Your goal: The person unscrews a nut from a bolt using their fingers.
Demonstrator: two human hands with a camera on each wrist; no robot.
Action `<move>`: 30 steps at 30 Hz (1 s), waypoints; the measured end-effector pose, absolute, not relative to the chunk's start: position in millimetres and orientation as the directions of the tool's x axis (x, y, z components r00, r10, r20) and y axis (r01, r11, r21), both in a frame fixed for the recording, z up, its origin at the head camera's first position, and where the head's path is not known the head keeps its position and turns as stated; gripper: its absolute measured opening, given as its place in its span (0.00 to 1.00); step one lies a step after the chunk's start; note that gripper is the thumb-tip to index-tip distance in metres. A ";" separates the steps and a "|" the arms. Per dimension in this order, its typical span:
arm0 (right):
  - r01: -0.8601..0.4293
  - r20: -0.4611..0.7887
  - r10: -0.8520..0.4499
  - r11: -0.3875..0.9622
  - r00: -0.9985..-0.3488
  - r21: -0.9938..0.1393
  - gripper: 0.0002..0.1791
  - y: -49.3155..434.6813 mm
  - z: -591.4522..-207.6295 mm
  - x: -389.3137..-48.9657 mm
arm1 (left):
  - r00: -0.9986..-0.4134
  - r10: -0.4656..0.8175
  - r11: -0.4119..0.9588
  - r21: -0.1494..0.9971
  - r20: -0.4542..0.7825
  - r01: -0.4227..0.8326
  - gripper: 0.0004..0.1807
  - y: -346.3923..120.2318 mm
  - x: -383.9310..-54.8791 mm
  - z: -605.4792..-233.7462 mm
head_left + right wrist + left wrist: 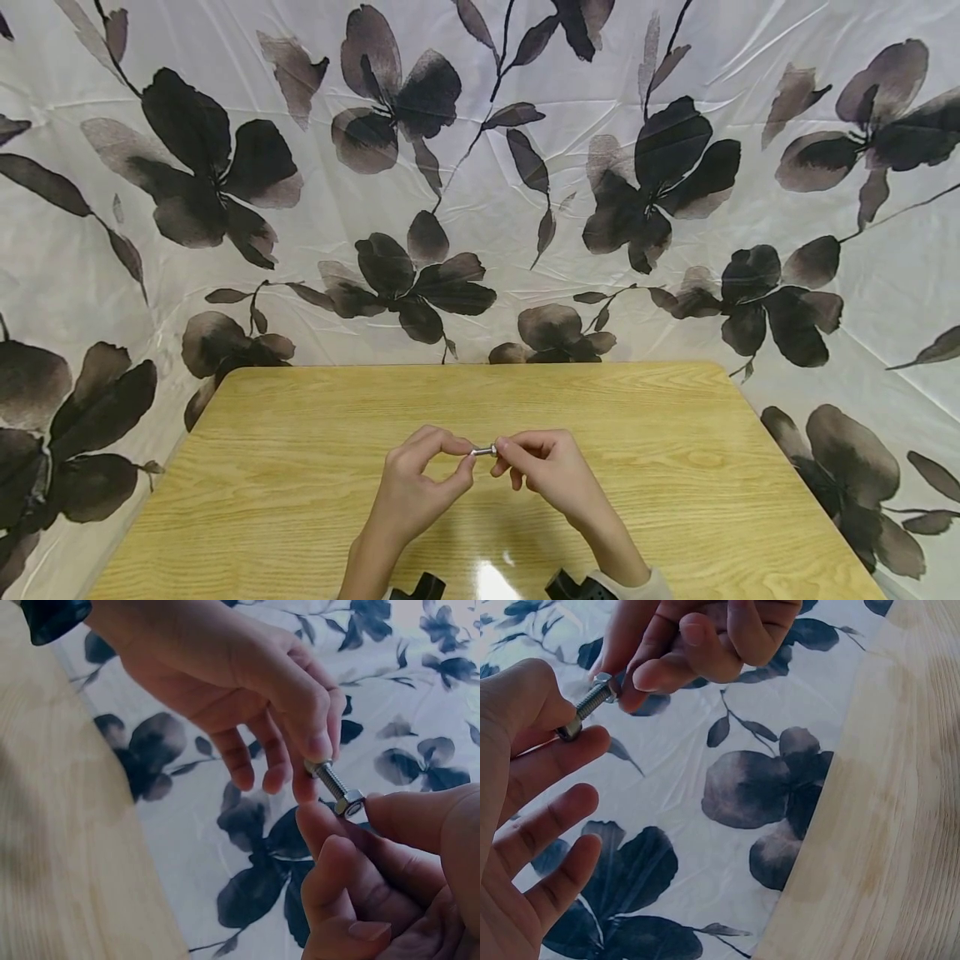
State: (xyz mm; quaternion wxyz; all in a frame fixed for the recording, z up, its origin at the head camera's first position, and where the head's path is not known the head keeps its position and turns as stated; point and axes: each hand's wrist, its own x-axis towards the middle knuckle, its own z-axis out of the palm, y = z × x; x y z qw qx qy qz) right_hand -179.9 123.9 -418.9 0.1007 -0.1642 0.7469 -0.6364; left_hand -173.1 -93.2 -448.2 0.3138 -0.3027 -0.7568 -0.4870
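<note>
Between the two hands, above the table, is a silver threaded bolt with a hex nut at its right end. My left hand pinches the bolt's head between thumb and index finger; in the left wrist view its other fingers are spread apart. At the opposite end, my right hand pinches the nut with thumb and index finger, the remaining fingers curled below. Bare thread shows between the two grips in the right wrist view. The fingertips cover most of the bolt's head.
A yellow wood-grain table lies under the hands, with a bright reflection near its front. Behind and beside it hangs a white cloth with dark flowers. Black wrist devices sit at both wrists.
</note>
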 end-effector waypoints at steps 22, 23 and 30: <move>-0.260 0.227 -0.395 0.032 -0.890 -0.965 0.11 125.7 -419.5 -178.5 | -0.619 0.151 0.344 0.546 0.771 0.764 0.03 -94.3 -172.7 -445.8; -0.245 0.207 -0.386 0.050 -0.899 -0.968 0.11 125.9 -419.1 -178.5 | -0.615 0.149 0.343 0.543 0.774 0.766 0.03 -94.3 -173.0 -445.9; -0.135 0.072 -0.381 0.143 -0.922 -0.980 0.17 125.7 -419.6 -181.1 | -0.605 0.152 0.344 0.531 0.782 0.774 0.02 -92.2 -172.8 -446.2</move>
